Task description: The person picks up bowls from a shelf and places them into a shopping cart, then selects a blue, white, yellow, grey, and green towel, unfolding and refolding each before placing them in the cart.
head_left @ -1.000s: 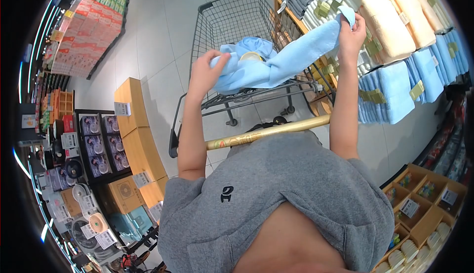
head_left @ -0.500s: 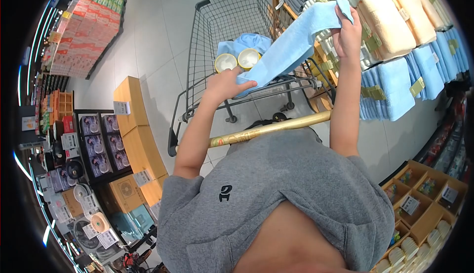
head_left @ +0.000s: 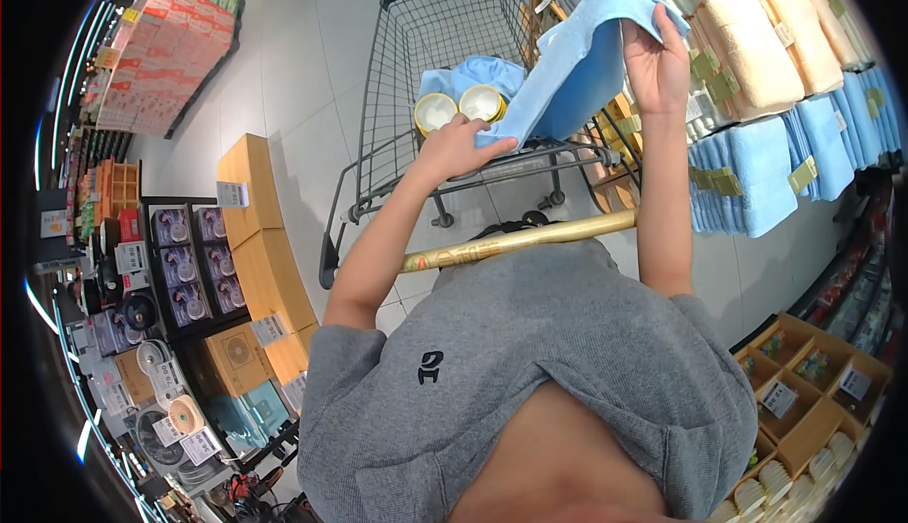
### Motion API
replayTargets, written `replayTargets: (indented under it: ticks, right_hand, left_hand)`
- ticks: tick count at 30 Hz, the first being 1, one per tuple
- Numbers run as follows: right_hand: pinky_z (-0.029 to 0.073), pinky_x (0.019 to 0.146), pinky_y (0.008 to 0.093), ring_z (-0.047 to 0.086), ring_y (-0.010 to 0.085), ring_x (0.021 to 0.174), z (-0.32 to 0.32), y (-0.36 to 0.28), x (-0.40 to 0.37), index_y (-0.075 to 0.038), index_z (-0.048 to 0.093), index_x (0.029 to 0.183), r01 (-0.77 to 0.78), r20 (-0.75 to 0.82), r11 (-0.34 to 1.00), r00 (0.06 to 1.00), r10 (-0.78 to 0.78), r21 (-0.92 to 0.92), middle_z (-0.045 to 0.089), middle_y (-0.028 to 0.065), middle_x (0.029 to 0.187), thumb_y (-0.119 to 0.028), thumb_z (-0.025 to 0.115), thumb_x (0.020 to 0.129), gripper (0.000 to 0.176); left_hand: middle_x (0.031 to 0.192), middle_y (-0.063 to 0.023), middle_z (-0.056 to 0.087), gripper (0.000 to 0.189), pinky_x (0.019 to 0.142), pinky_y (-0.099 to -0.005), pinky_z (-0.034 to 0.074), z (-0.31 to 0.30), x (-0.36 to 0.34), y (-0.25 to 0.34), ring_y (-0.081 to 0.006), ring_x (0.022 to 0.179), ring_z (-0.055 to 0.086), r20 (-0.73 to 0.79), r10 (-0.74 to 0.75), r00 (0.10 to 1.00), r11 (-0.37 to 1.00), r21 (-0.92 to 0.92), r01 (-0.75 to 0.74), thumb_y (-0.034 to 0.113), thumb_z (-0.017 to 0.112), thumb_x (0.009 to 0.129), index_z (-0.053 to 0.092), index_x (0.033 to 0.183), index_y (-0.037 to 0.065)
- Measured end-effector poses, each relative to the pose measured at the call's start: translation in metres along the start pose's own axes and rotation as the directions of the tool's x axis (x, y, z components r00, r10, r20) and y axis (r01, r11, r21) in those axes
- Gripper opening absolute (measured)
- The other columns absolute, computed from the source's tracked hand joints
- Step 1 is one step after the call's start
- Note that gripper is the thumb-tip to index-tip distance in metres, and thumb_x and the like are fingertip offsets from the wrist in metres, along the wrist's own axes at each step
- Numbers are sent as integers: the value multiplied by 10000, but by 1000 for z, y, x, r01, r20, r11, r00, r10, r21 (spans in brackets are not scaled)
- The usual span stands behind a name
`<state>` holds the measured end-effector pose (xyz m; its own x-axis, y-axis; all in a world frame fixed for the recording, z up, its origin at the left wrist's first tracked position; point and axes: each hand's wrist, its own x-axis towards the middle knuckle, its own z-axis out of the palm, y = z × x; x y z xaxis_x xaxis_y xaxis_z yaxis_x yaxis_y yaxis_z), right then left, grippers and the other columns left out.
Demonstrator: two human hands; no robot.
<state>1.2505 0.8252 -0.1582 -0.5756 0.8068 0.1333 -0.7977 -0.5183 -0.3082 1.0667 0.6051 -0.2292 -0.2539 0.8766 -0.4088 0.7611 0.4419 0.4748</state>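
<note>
A light blue towel (head_left: 579, 61) hangs stretched between my two hands over the near end of the shopping cart. My left hand (head_left: 461, 149) pinches its lower left corner between thumb and fingers. At the upper right, my right hand (head_left: 656, 71) grips the towel's other end, with part of the cloth draping down behind. Inside the cart (head_left: 452, 14), just beyond my left hand, stand two yellow-rimmed white containers (head_left: 436, 112). More light blue cloth (head_left: 470, 76) lies bunched behind them.
Stacked blue towels (head_left: 754, 168) and cream towels (head_left: 742, 45) fill the right-hand display. The cart's yellow handle (head_left: 520, 239) crosses at my waist. Wooden boxes (head_left: 255, 211) and a shelf of boxed goods (head_left: 184, 263) stand on the left. Compartmented wooden bins (head_left: 804, 400) are at lower right.
The towel has opened wider and its middle now sags in a fold. My left hand has shifted slightly right and up; my right hand has stayed nearly in place.
</note>
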Motion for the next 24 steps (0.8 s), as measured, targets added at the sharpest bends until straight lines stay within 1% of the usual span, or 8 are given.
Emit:
replayTargets:
  ticks: [4,7,10,13,16,19,22,24]
  right_hand:
    - [473,1016,432,558,321,1119,-7,-6,3,80,499,1103,97,-18,994,995,-96,58,569,208,1162,-60,505,953,205]
    - [472,1017,433,554,315,1124,-14,-13,7,78,503,1106,108,-2,991,994,-108,78,567,207,1166,-64,501,956,207]
    - [481,1005,423,567,307,1104,-20,-19,7,79,508,1108,-22,128,976,992,-6,217,582,201,1139,-67,497,959,209]
    - [497,982,407,584,294,1073,-23,-24,8,83,515,1104,-55,138,966,990,21,251,598,194,1106,-68,495,961,209]
    - [516,954,388,596,287,1049,-25,-32,9,94,520,1089,-78,142,940,989,32,331,608,194,1081,-71,494,963,210]
    - [526,937,379,597,284,1044,-24,-37,7,105,518,1081,-92,182,932,983,29,350,606,200,1080,-75,491,965,217]
    - [526,934,381,596,291,1052,-29,-40,9,110,514,1084,-55,149,937,989,4,346,604,205,1087,-80,491,965,225]
    - [523,935,390,597,293,1052,-31,-38,9,104,516,1088,-53,136,934,991,5,353,605,203,1089,-81,491,965,224]
  left_hand:
    - [1172,-180,579,725,946,-398,449,-3,-1,-2,-310,1105,579,-1,101,995,995,28,-101,674,668,695,674,1132,95]
    - [1160,-164,585,624,942,-398,451,-3,2,-8,-307,1097,576,-59,147,987,985,-82,-152,544,747,686,669,1143,126]
    - [1122,-145,594,579,907,-410,467,7,6,-18,-310,1046,589,-116,147,982,988,74,-139,404,807,646,663,1146,150]
    - [1077,-134,599,578,869,-407,480,10,9,-26,-306,999,599,-50,110,993,979,176,-99,336,820,622,657,1141,144]
    - [1060,-125,597,567,865,-420,471,9,7,-29,-307,1010,587,-119,107,987,970,230,-77,313,828,617,656,1129,142]
    - [1123,-132,570,617,902,-437,446,7,3,-24,-328,1073,546,-133,9,991,962,270,27,287,842,590,632,1151,142]
    - [1192,-140,525,665,943,-460,411,12,7,-37,-355,1122,499,-183,-95,979,894,416,165,259,851,568,605,1174,141]
    - [1163,-158,525,424,913,-449,386,13,3,-46,-348,1088,483,-248,-105,963,889,410,203,161,689,691,632,1106,92]
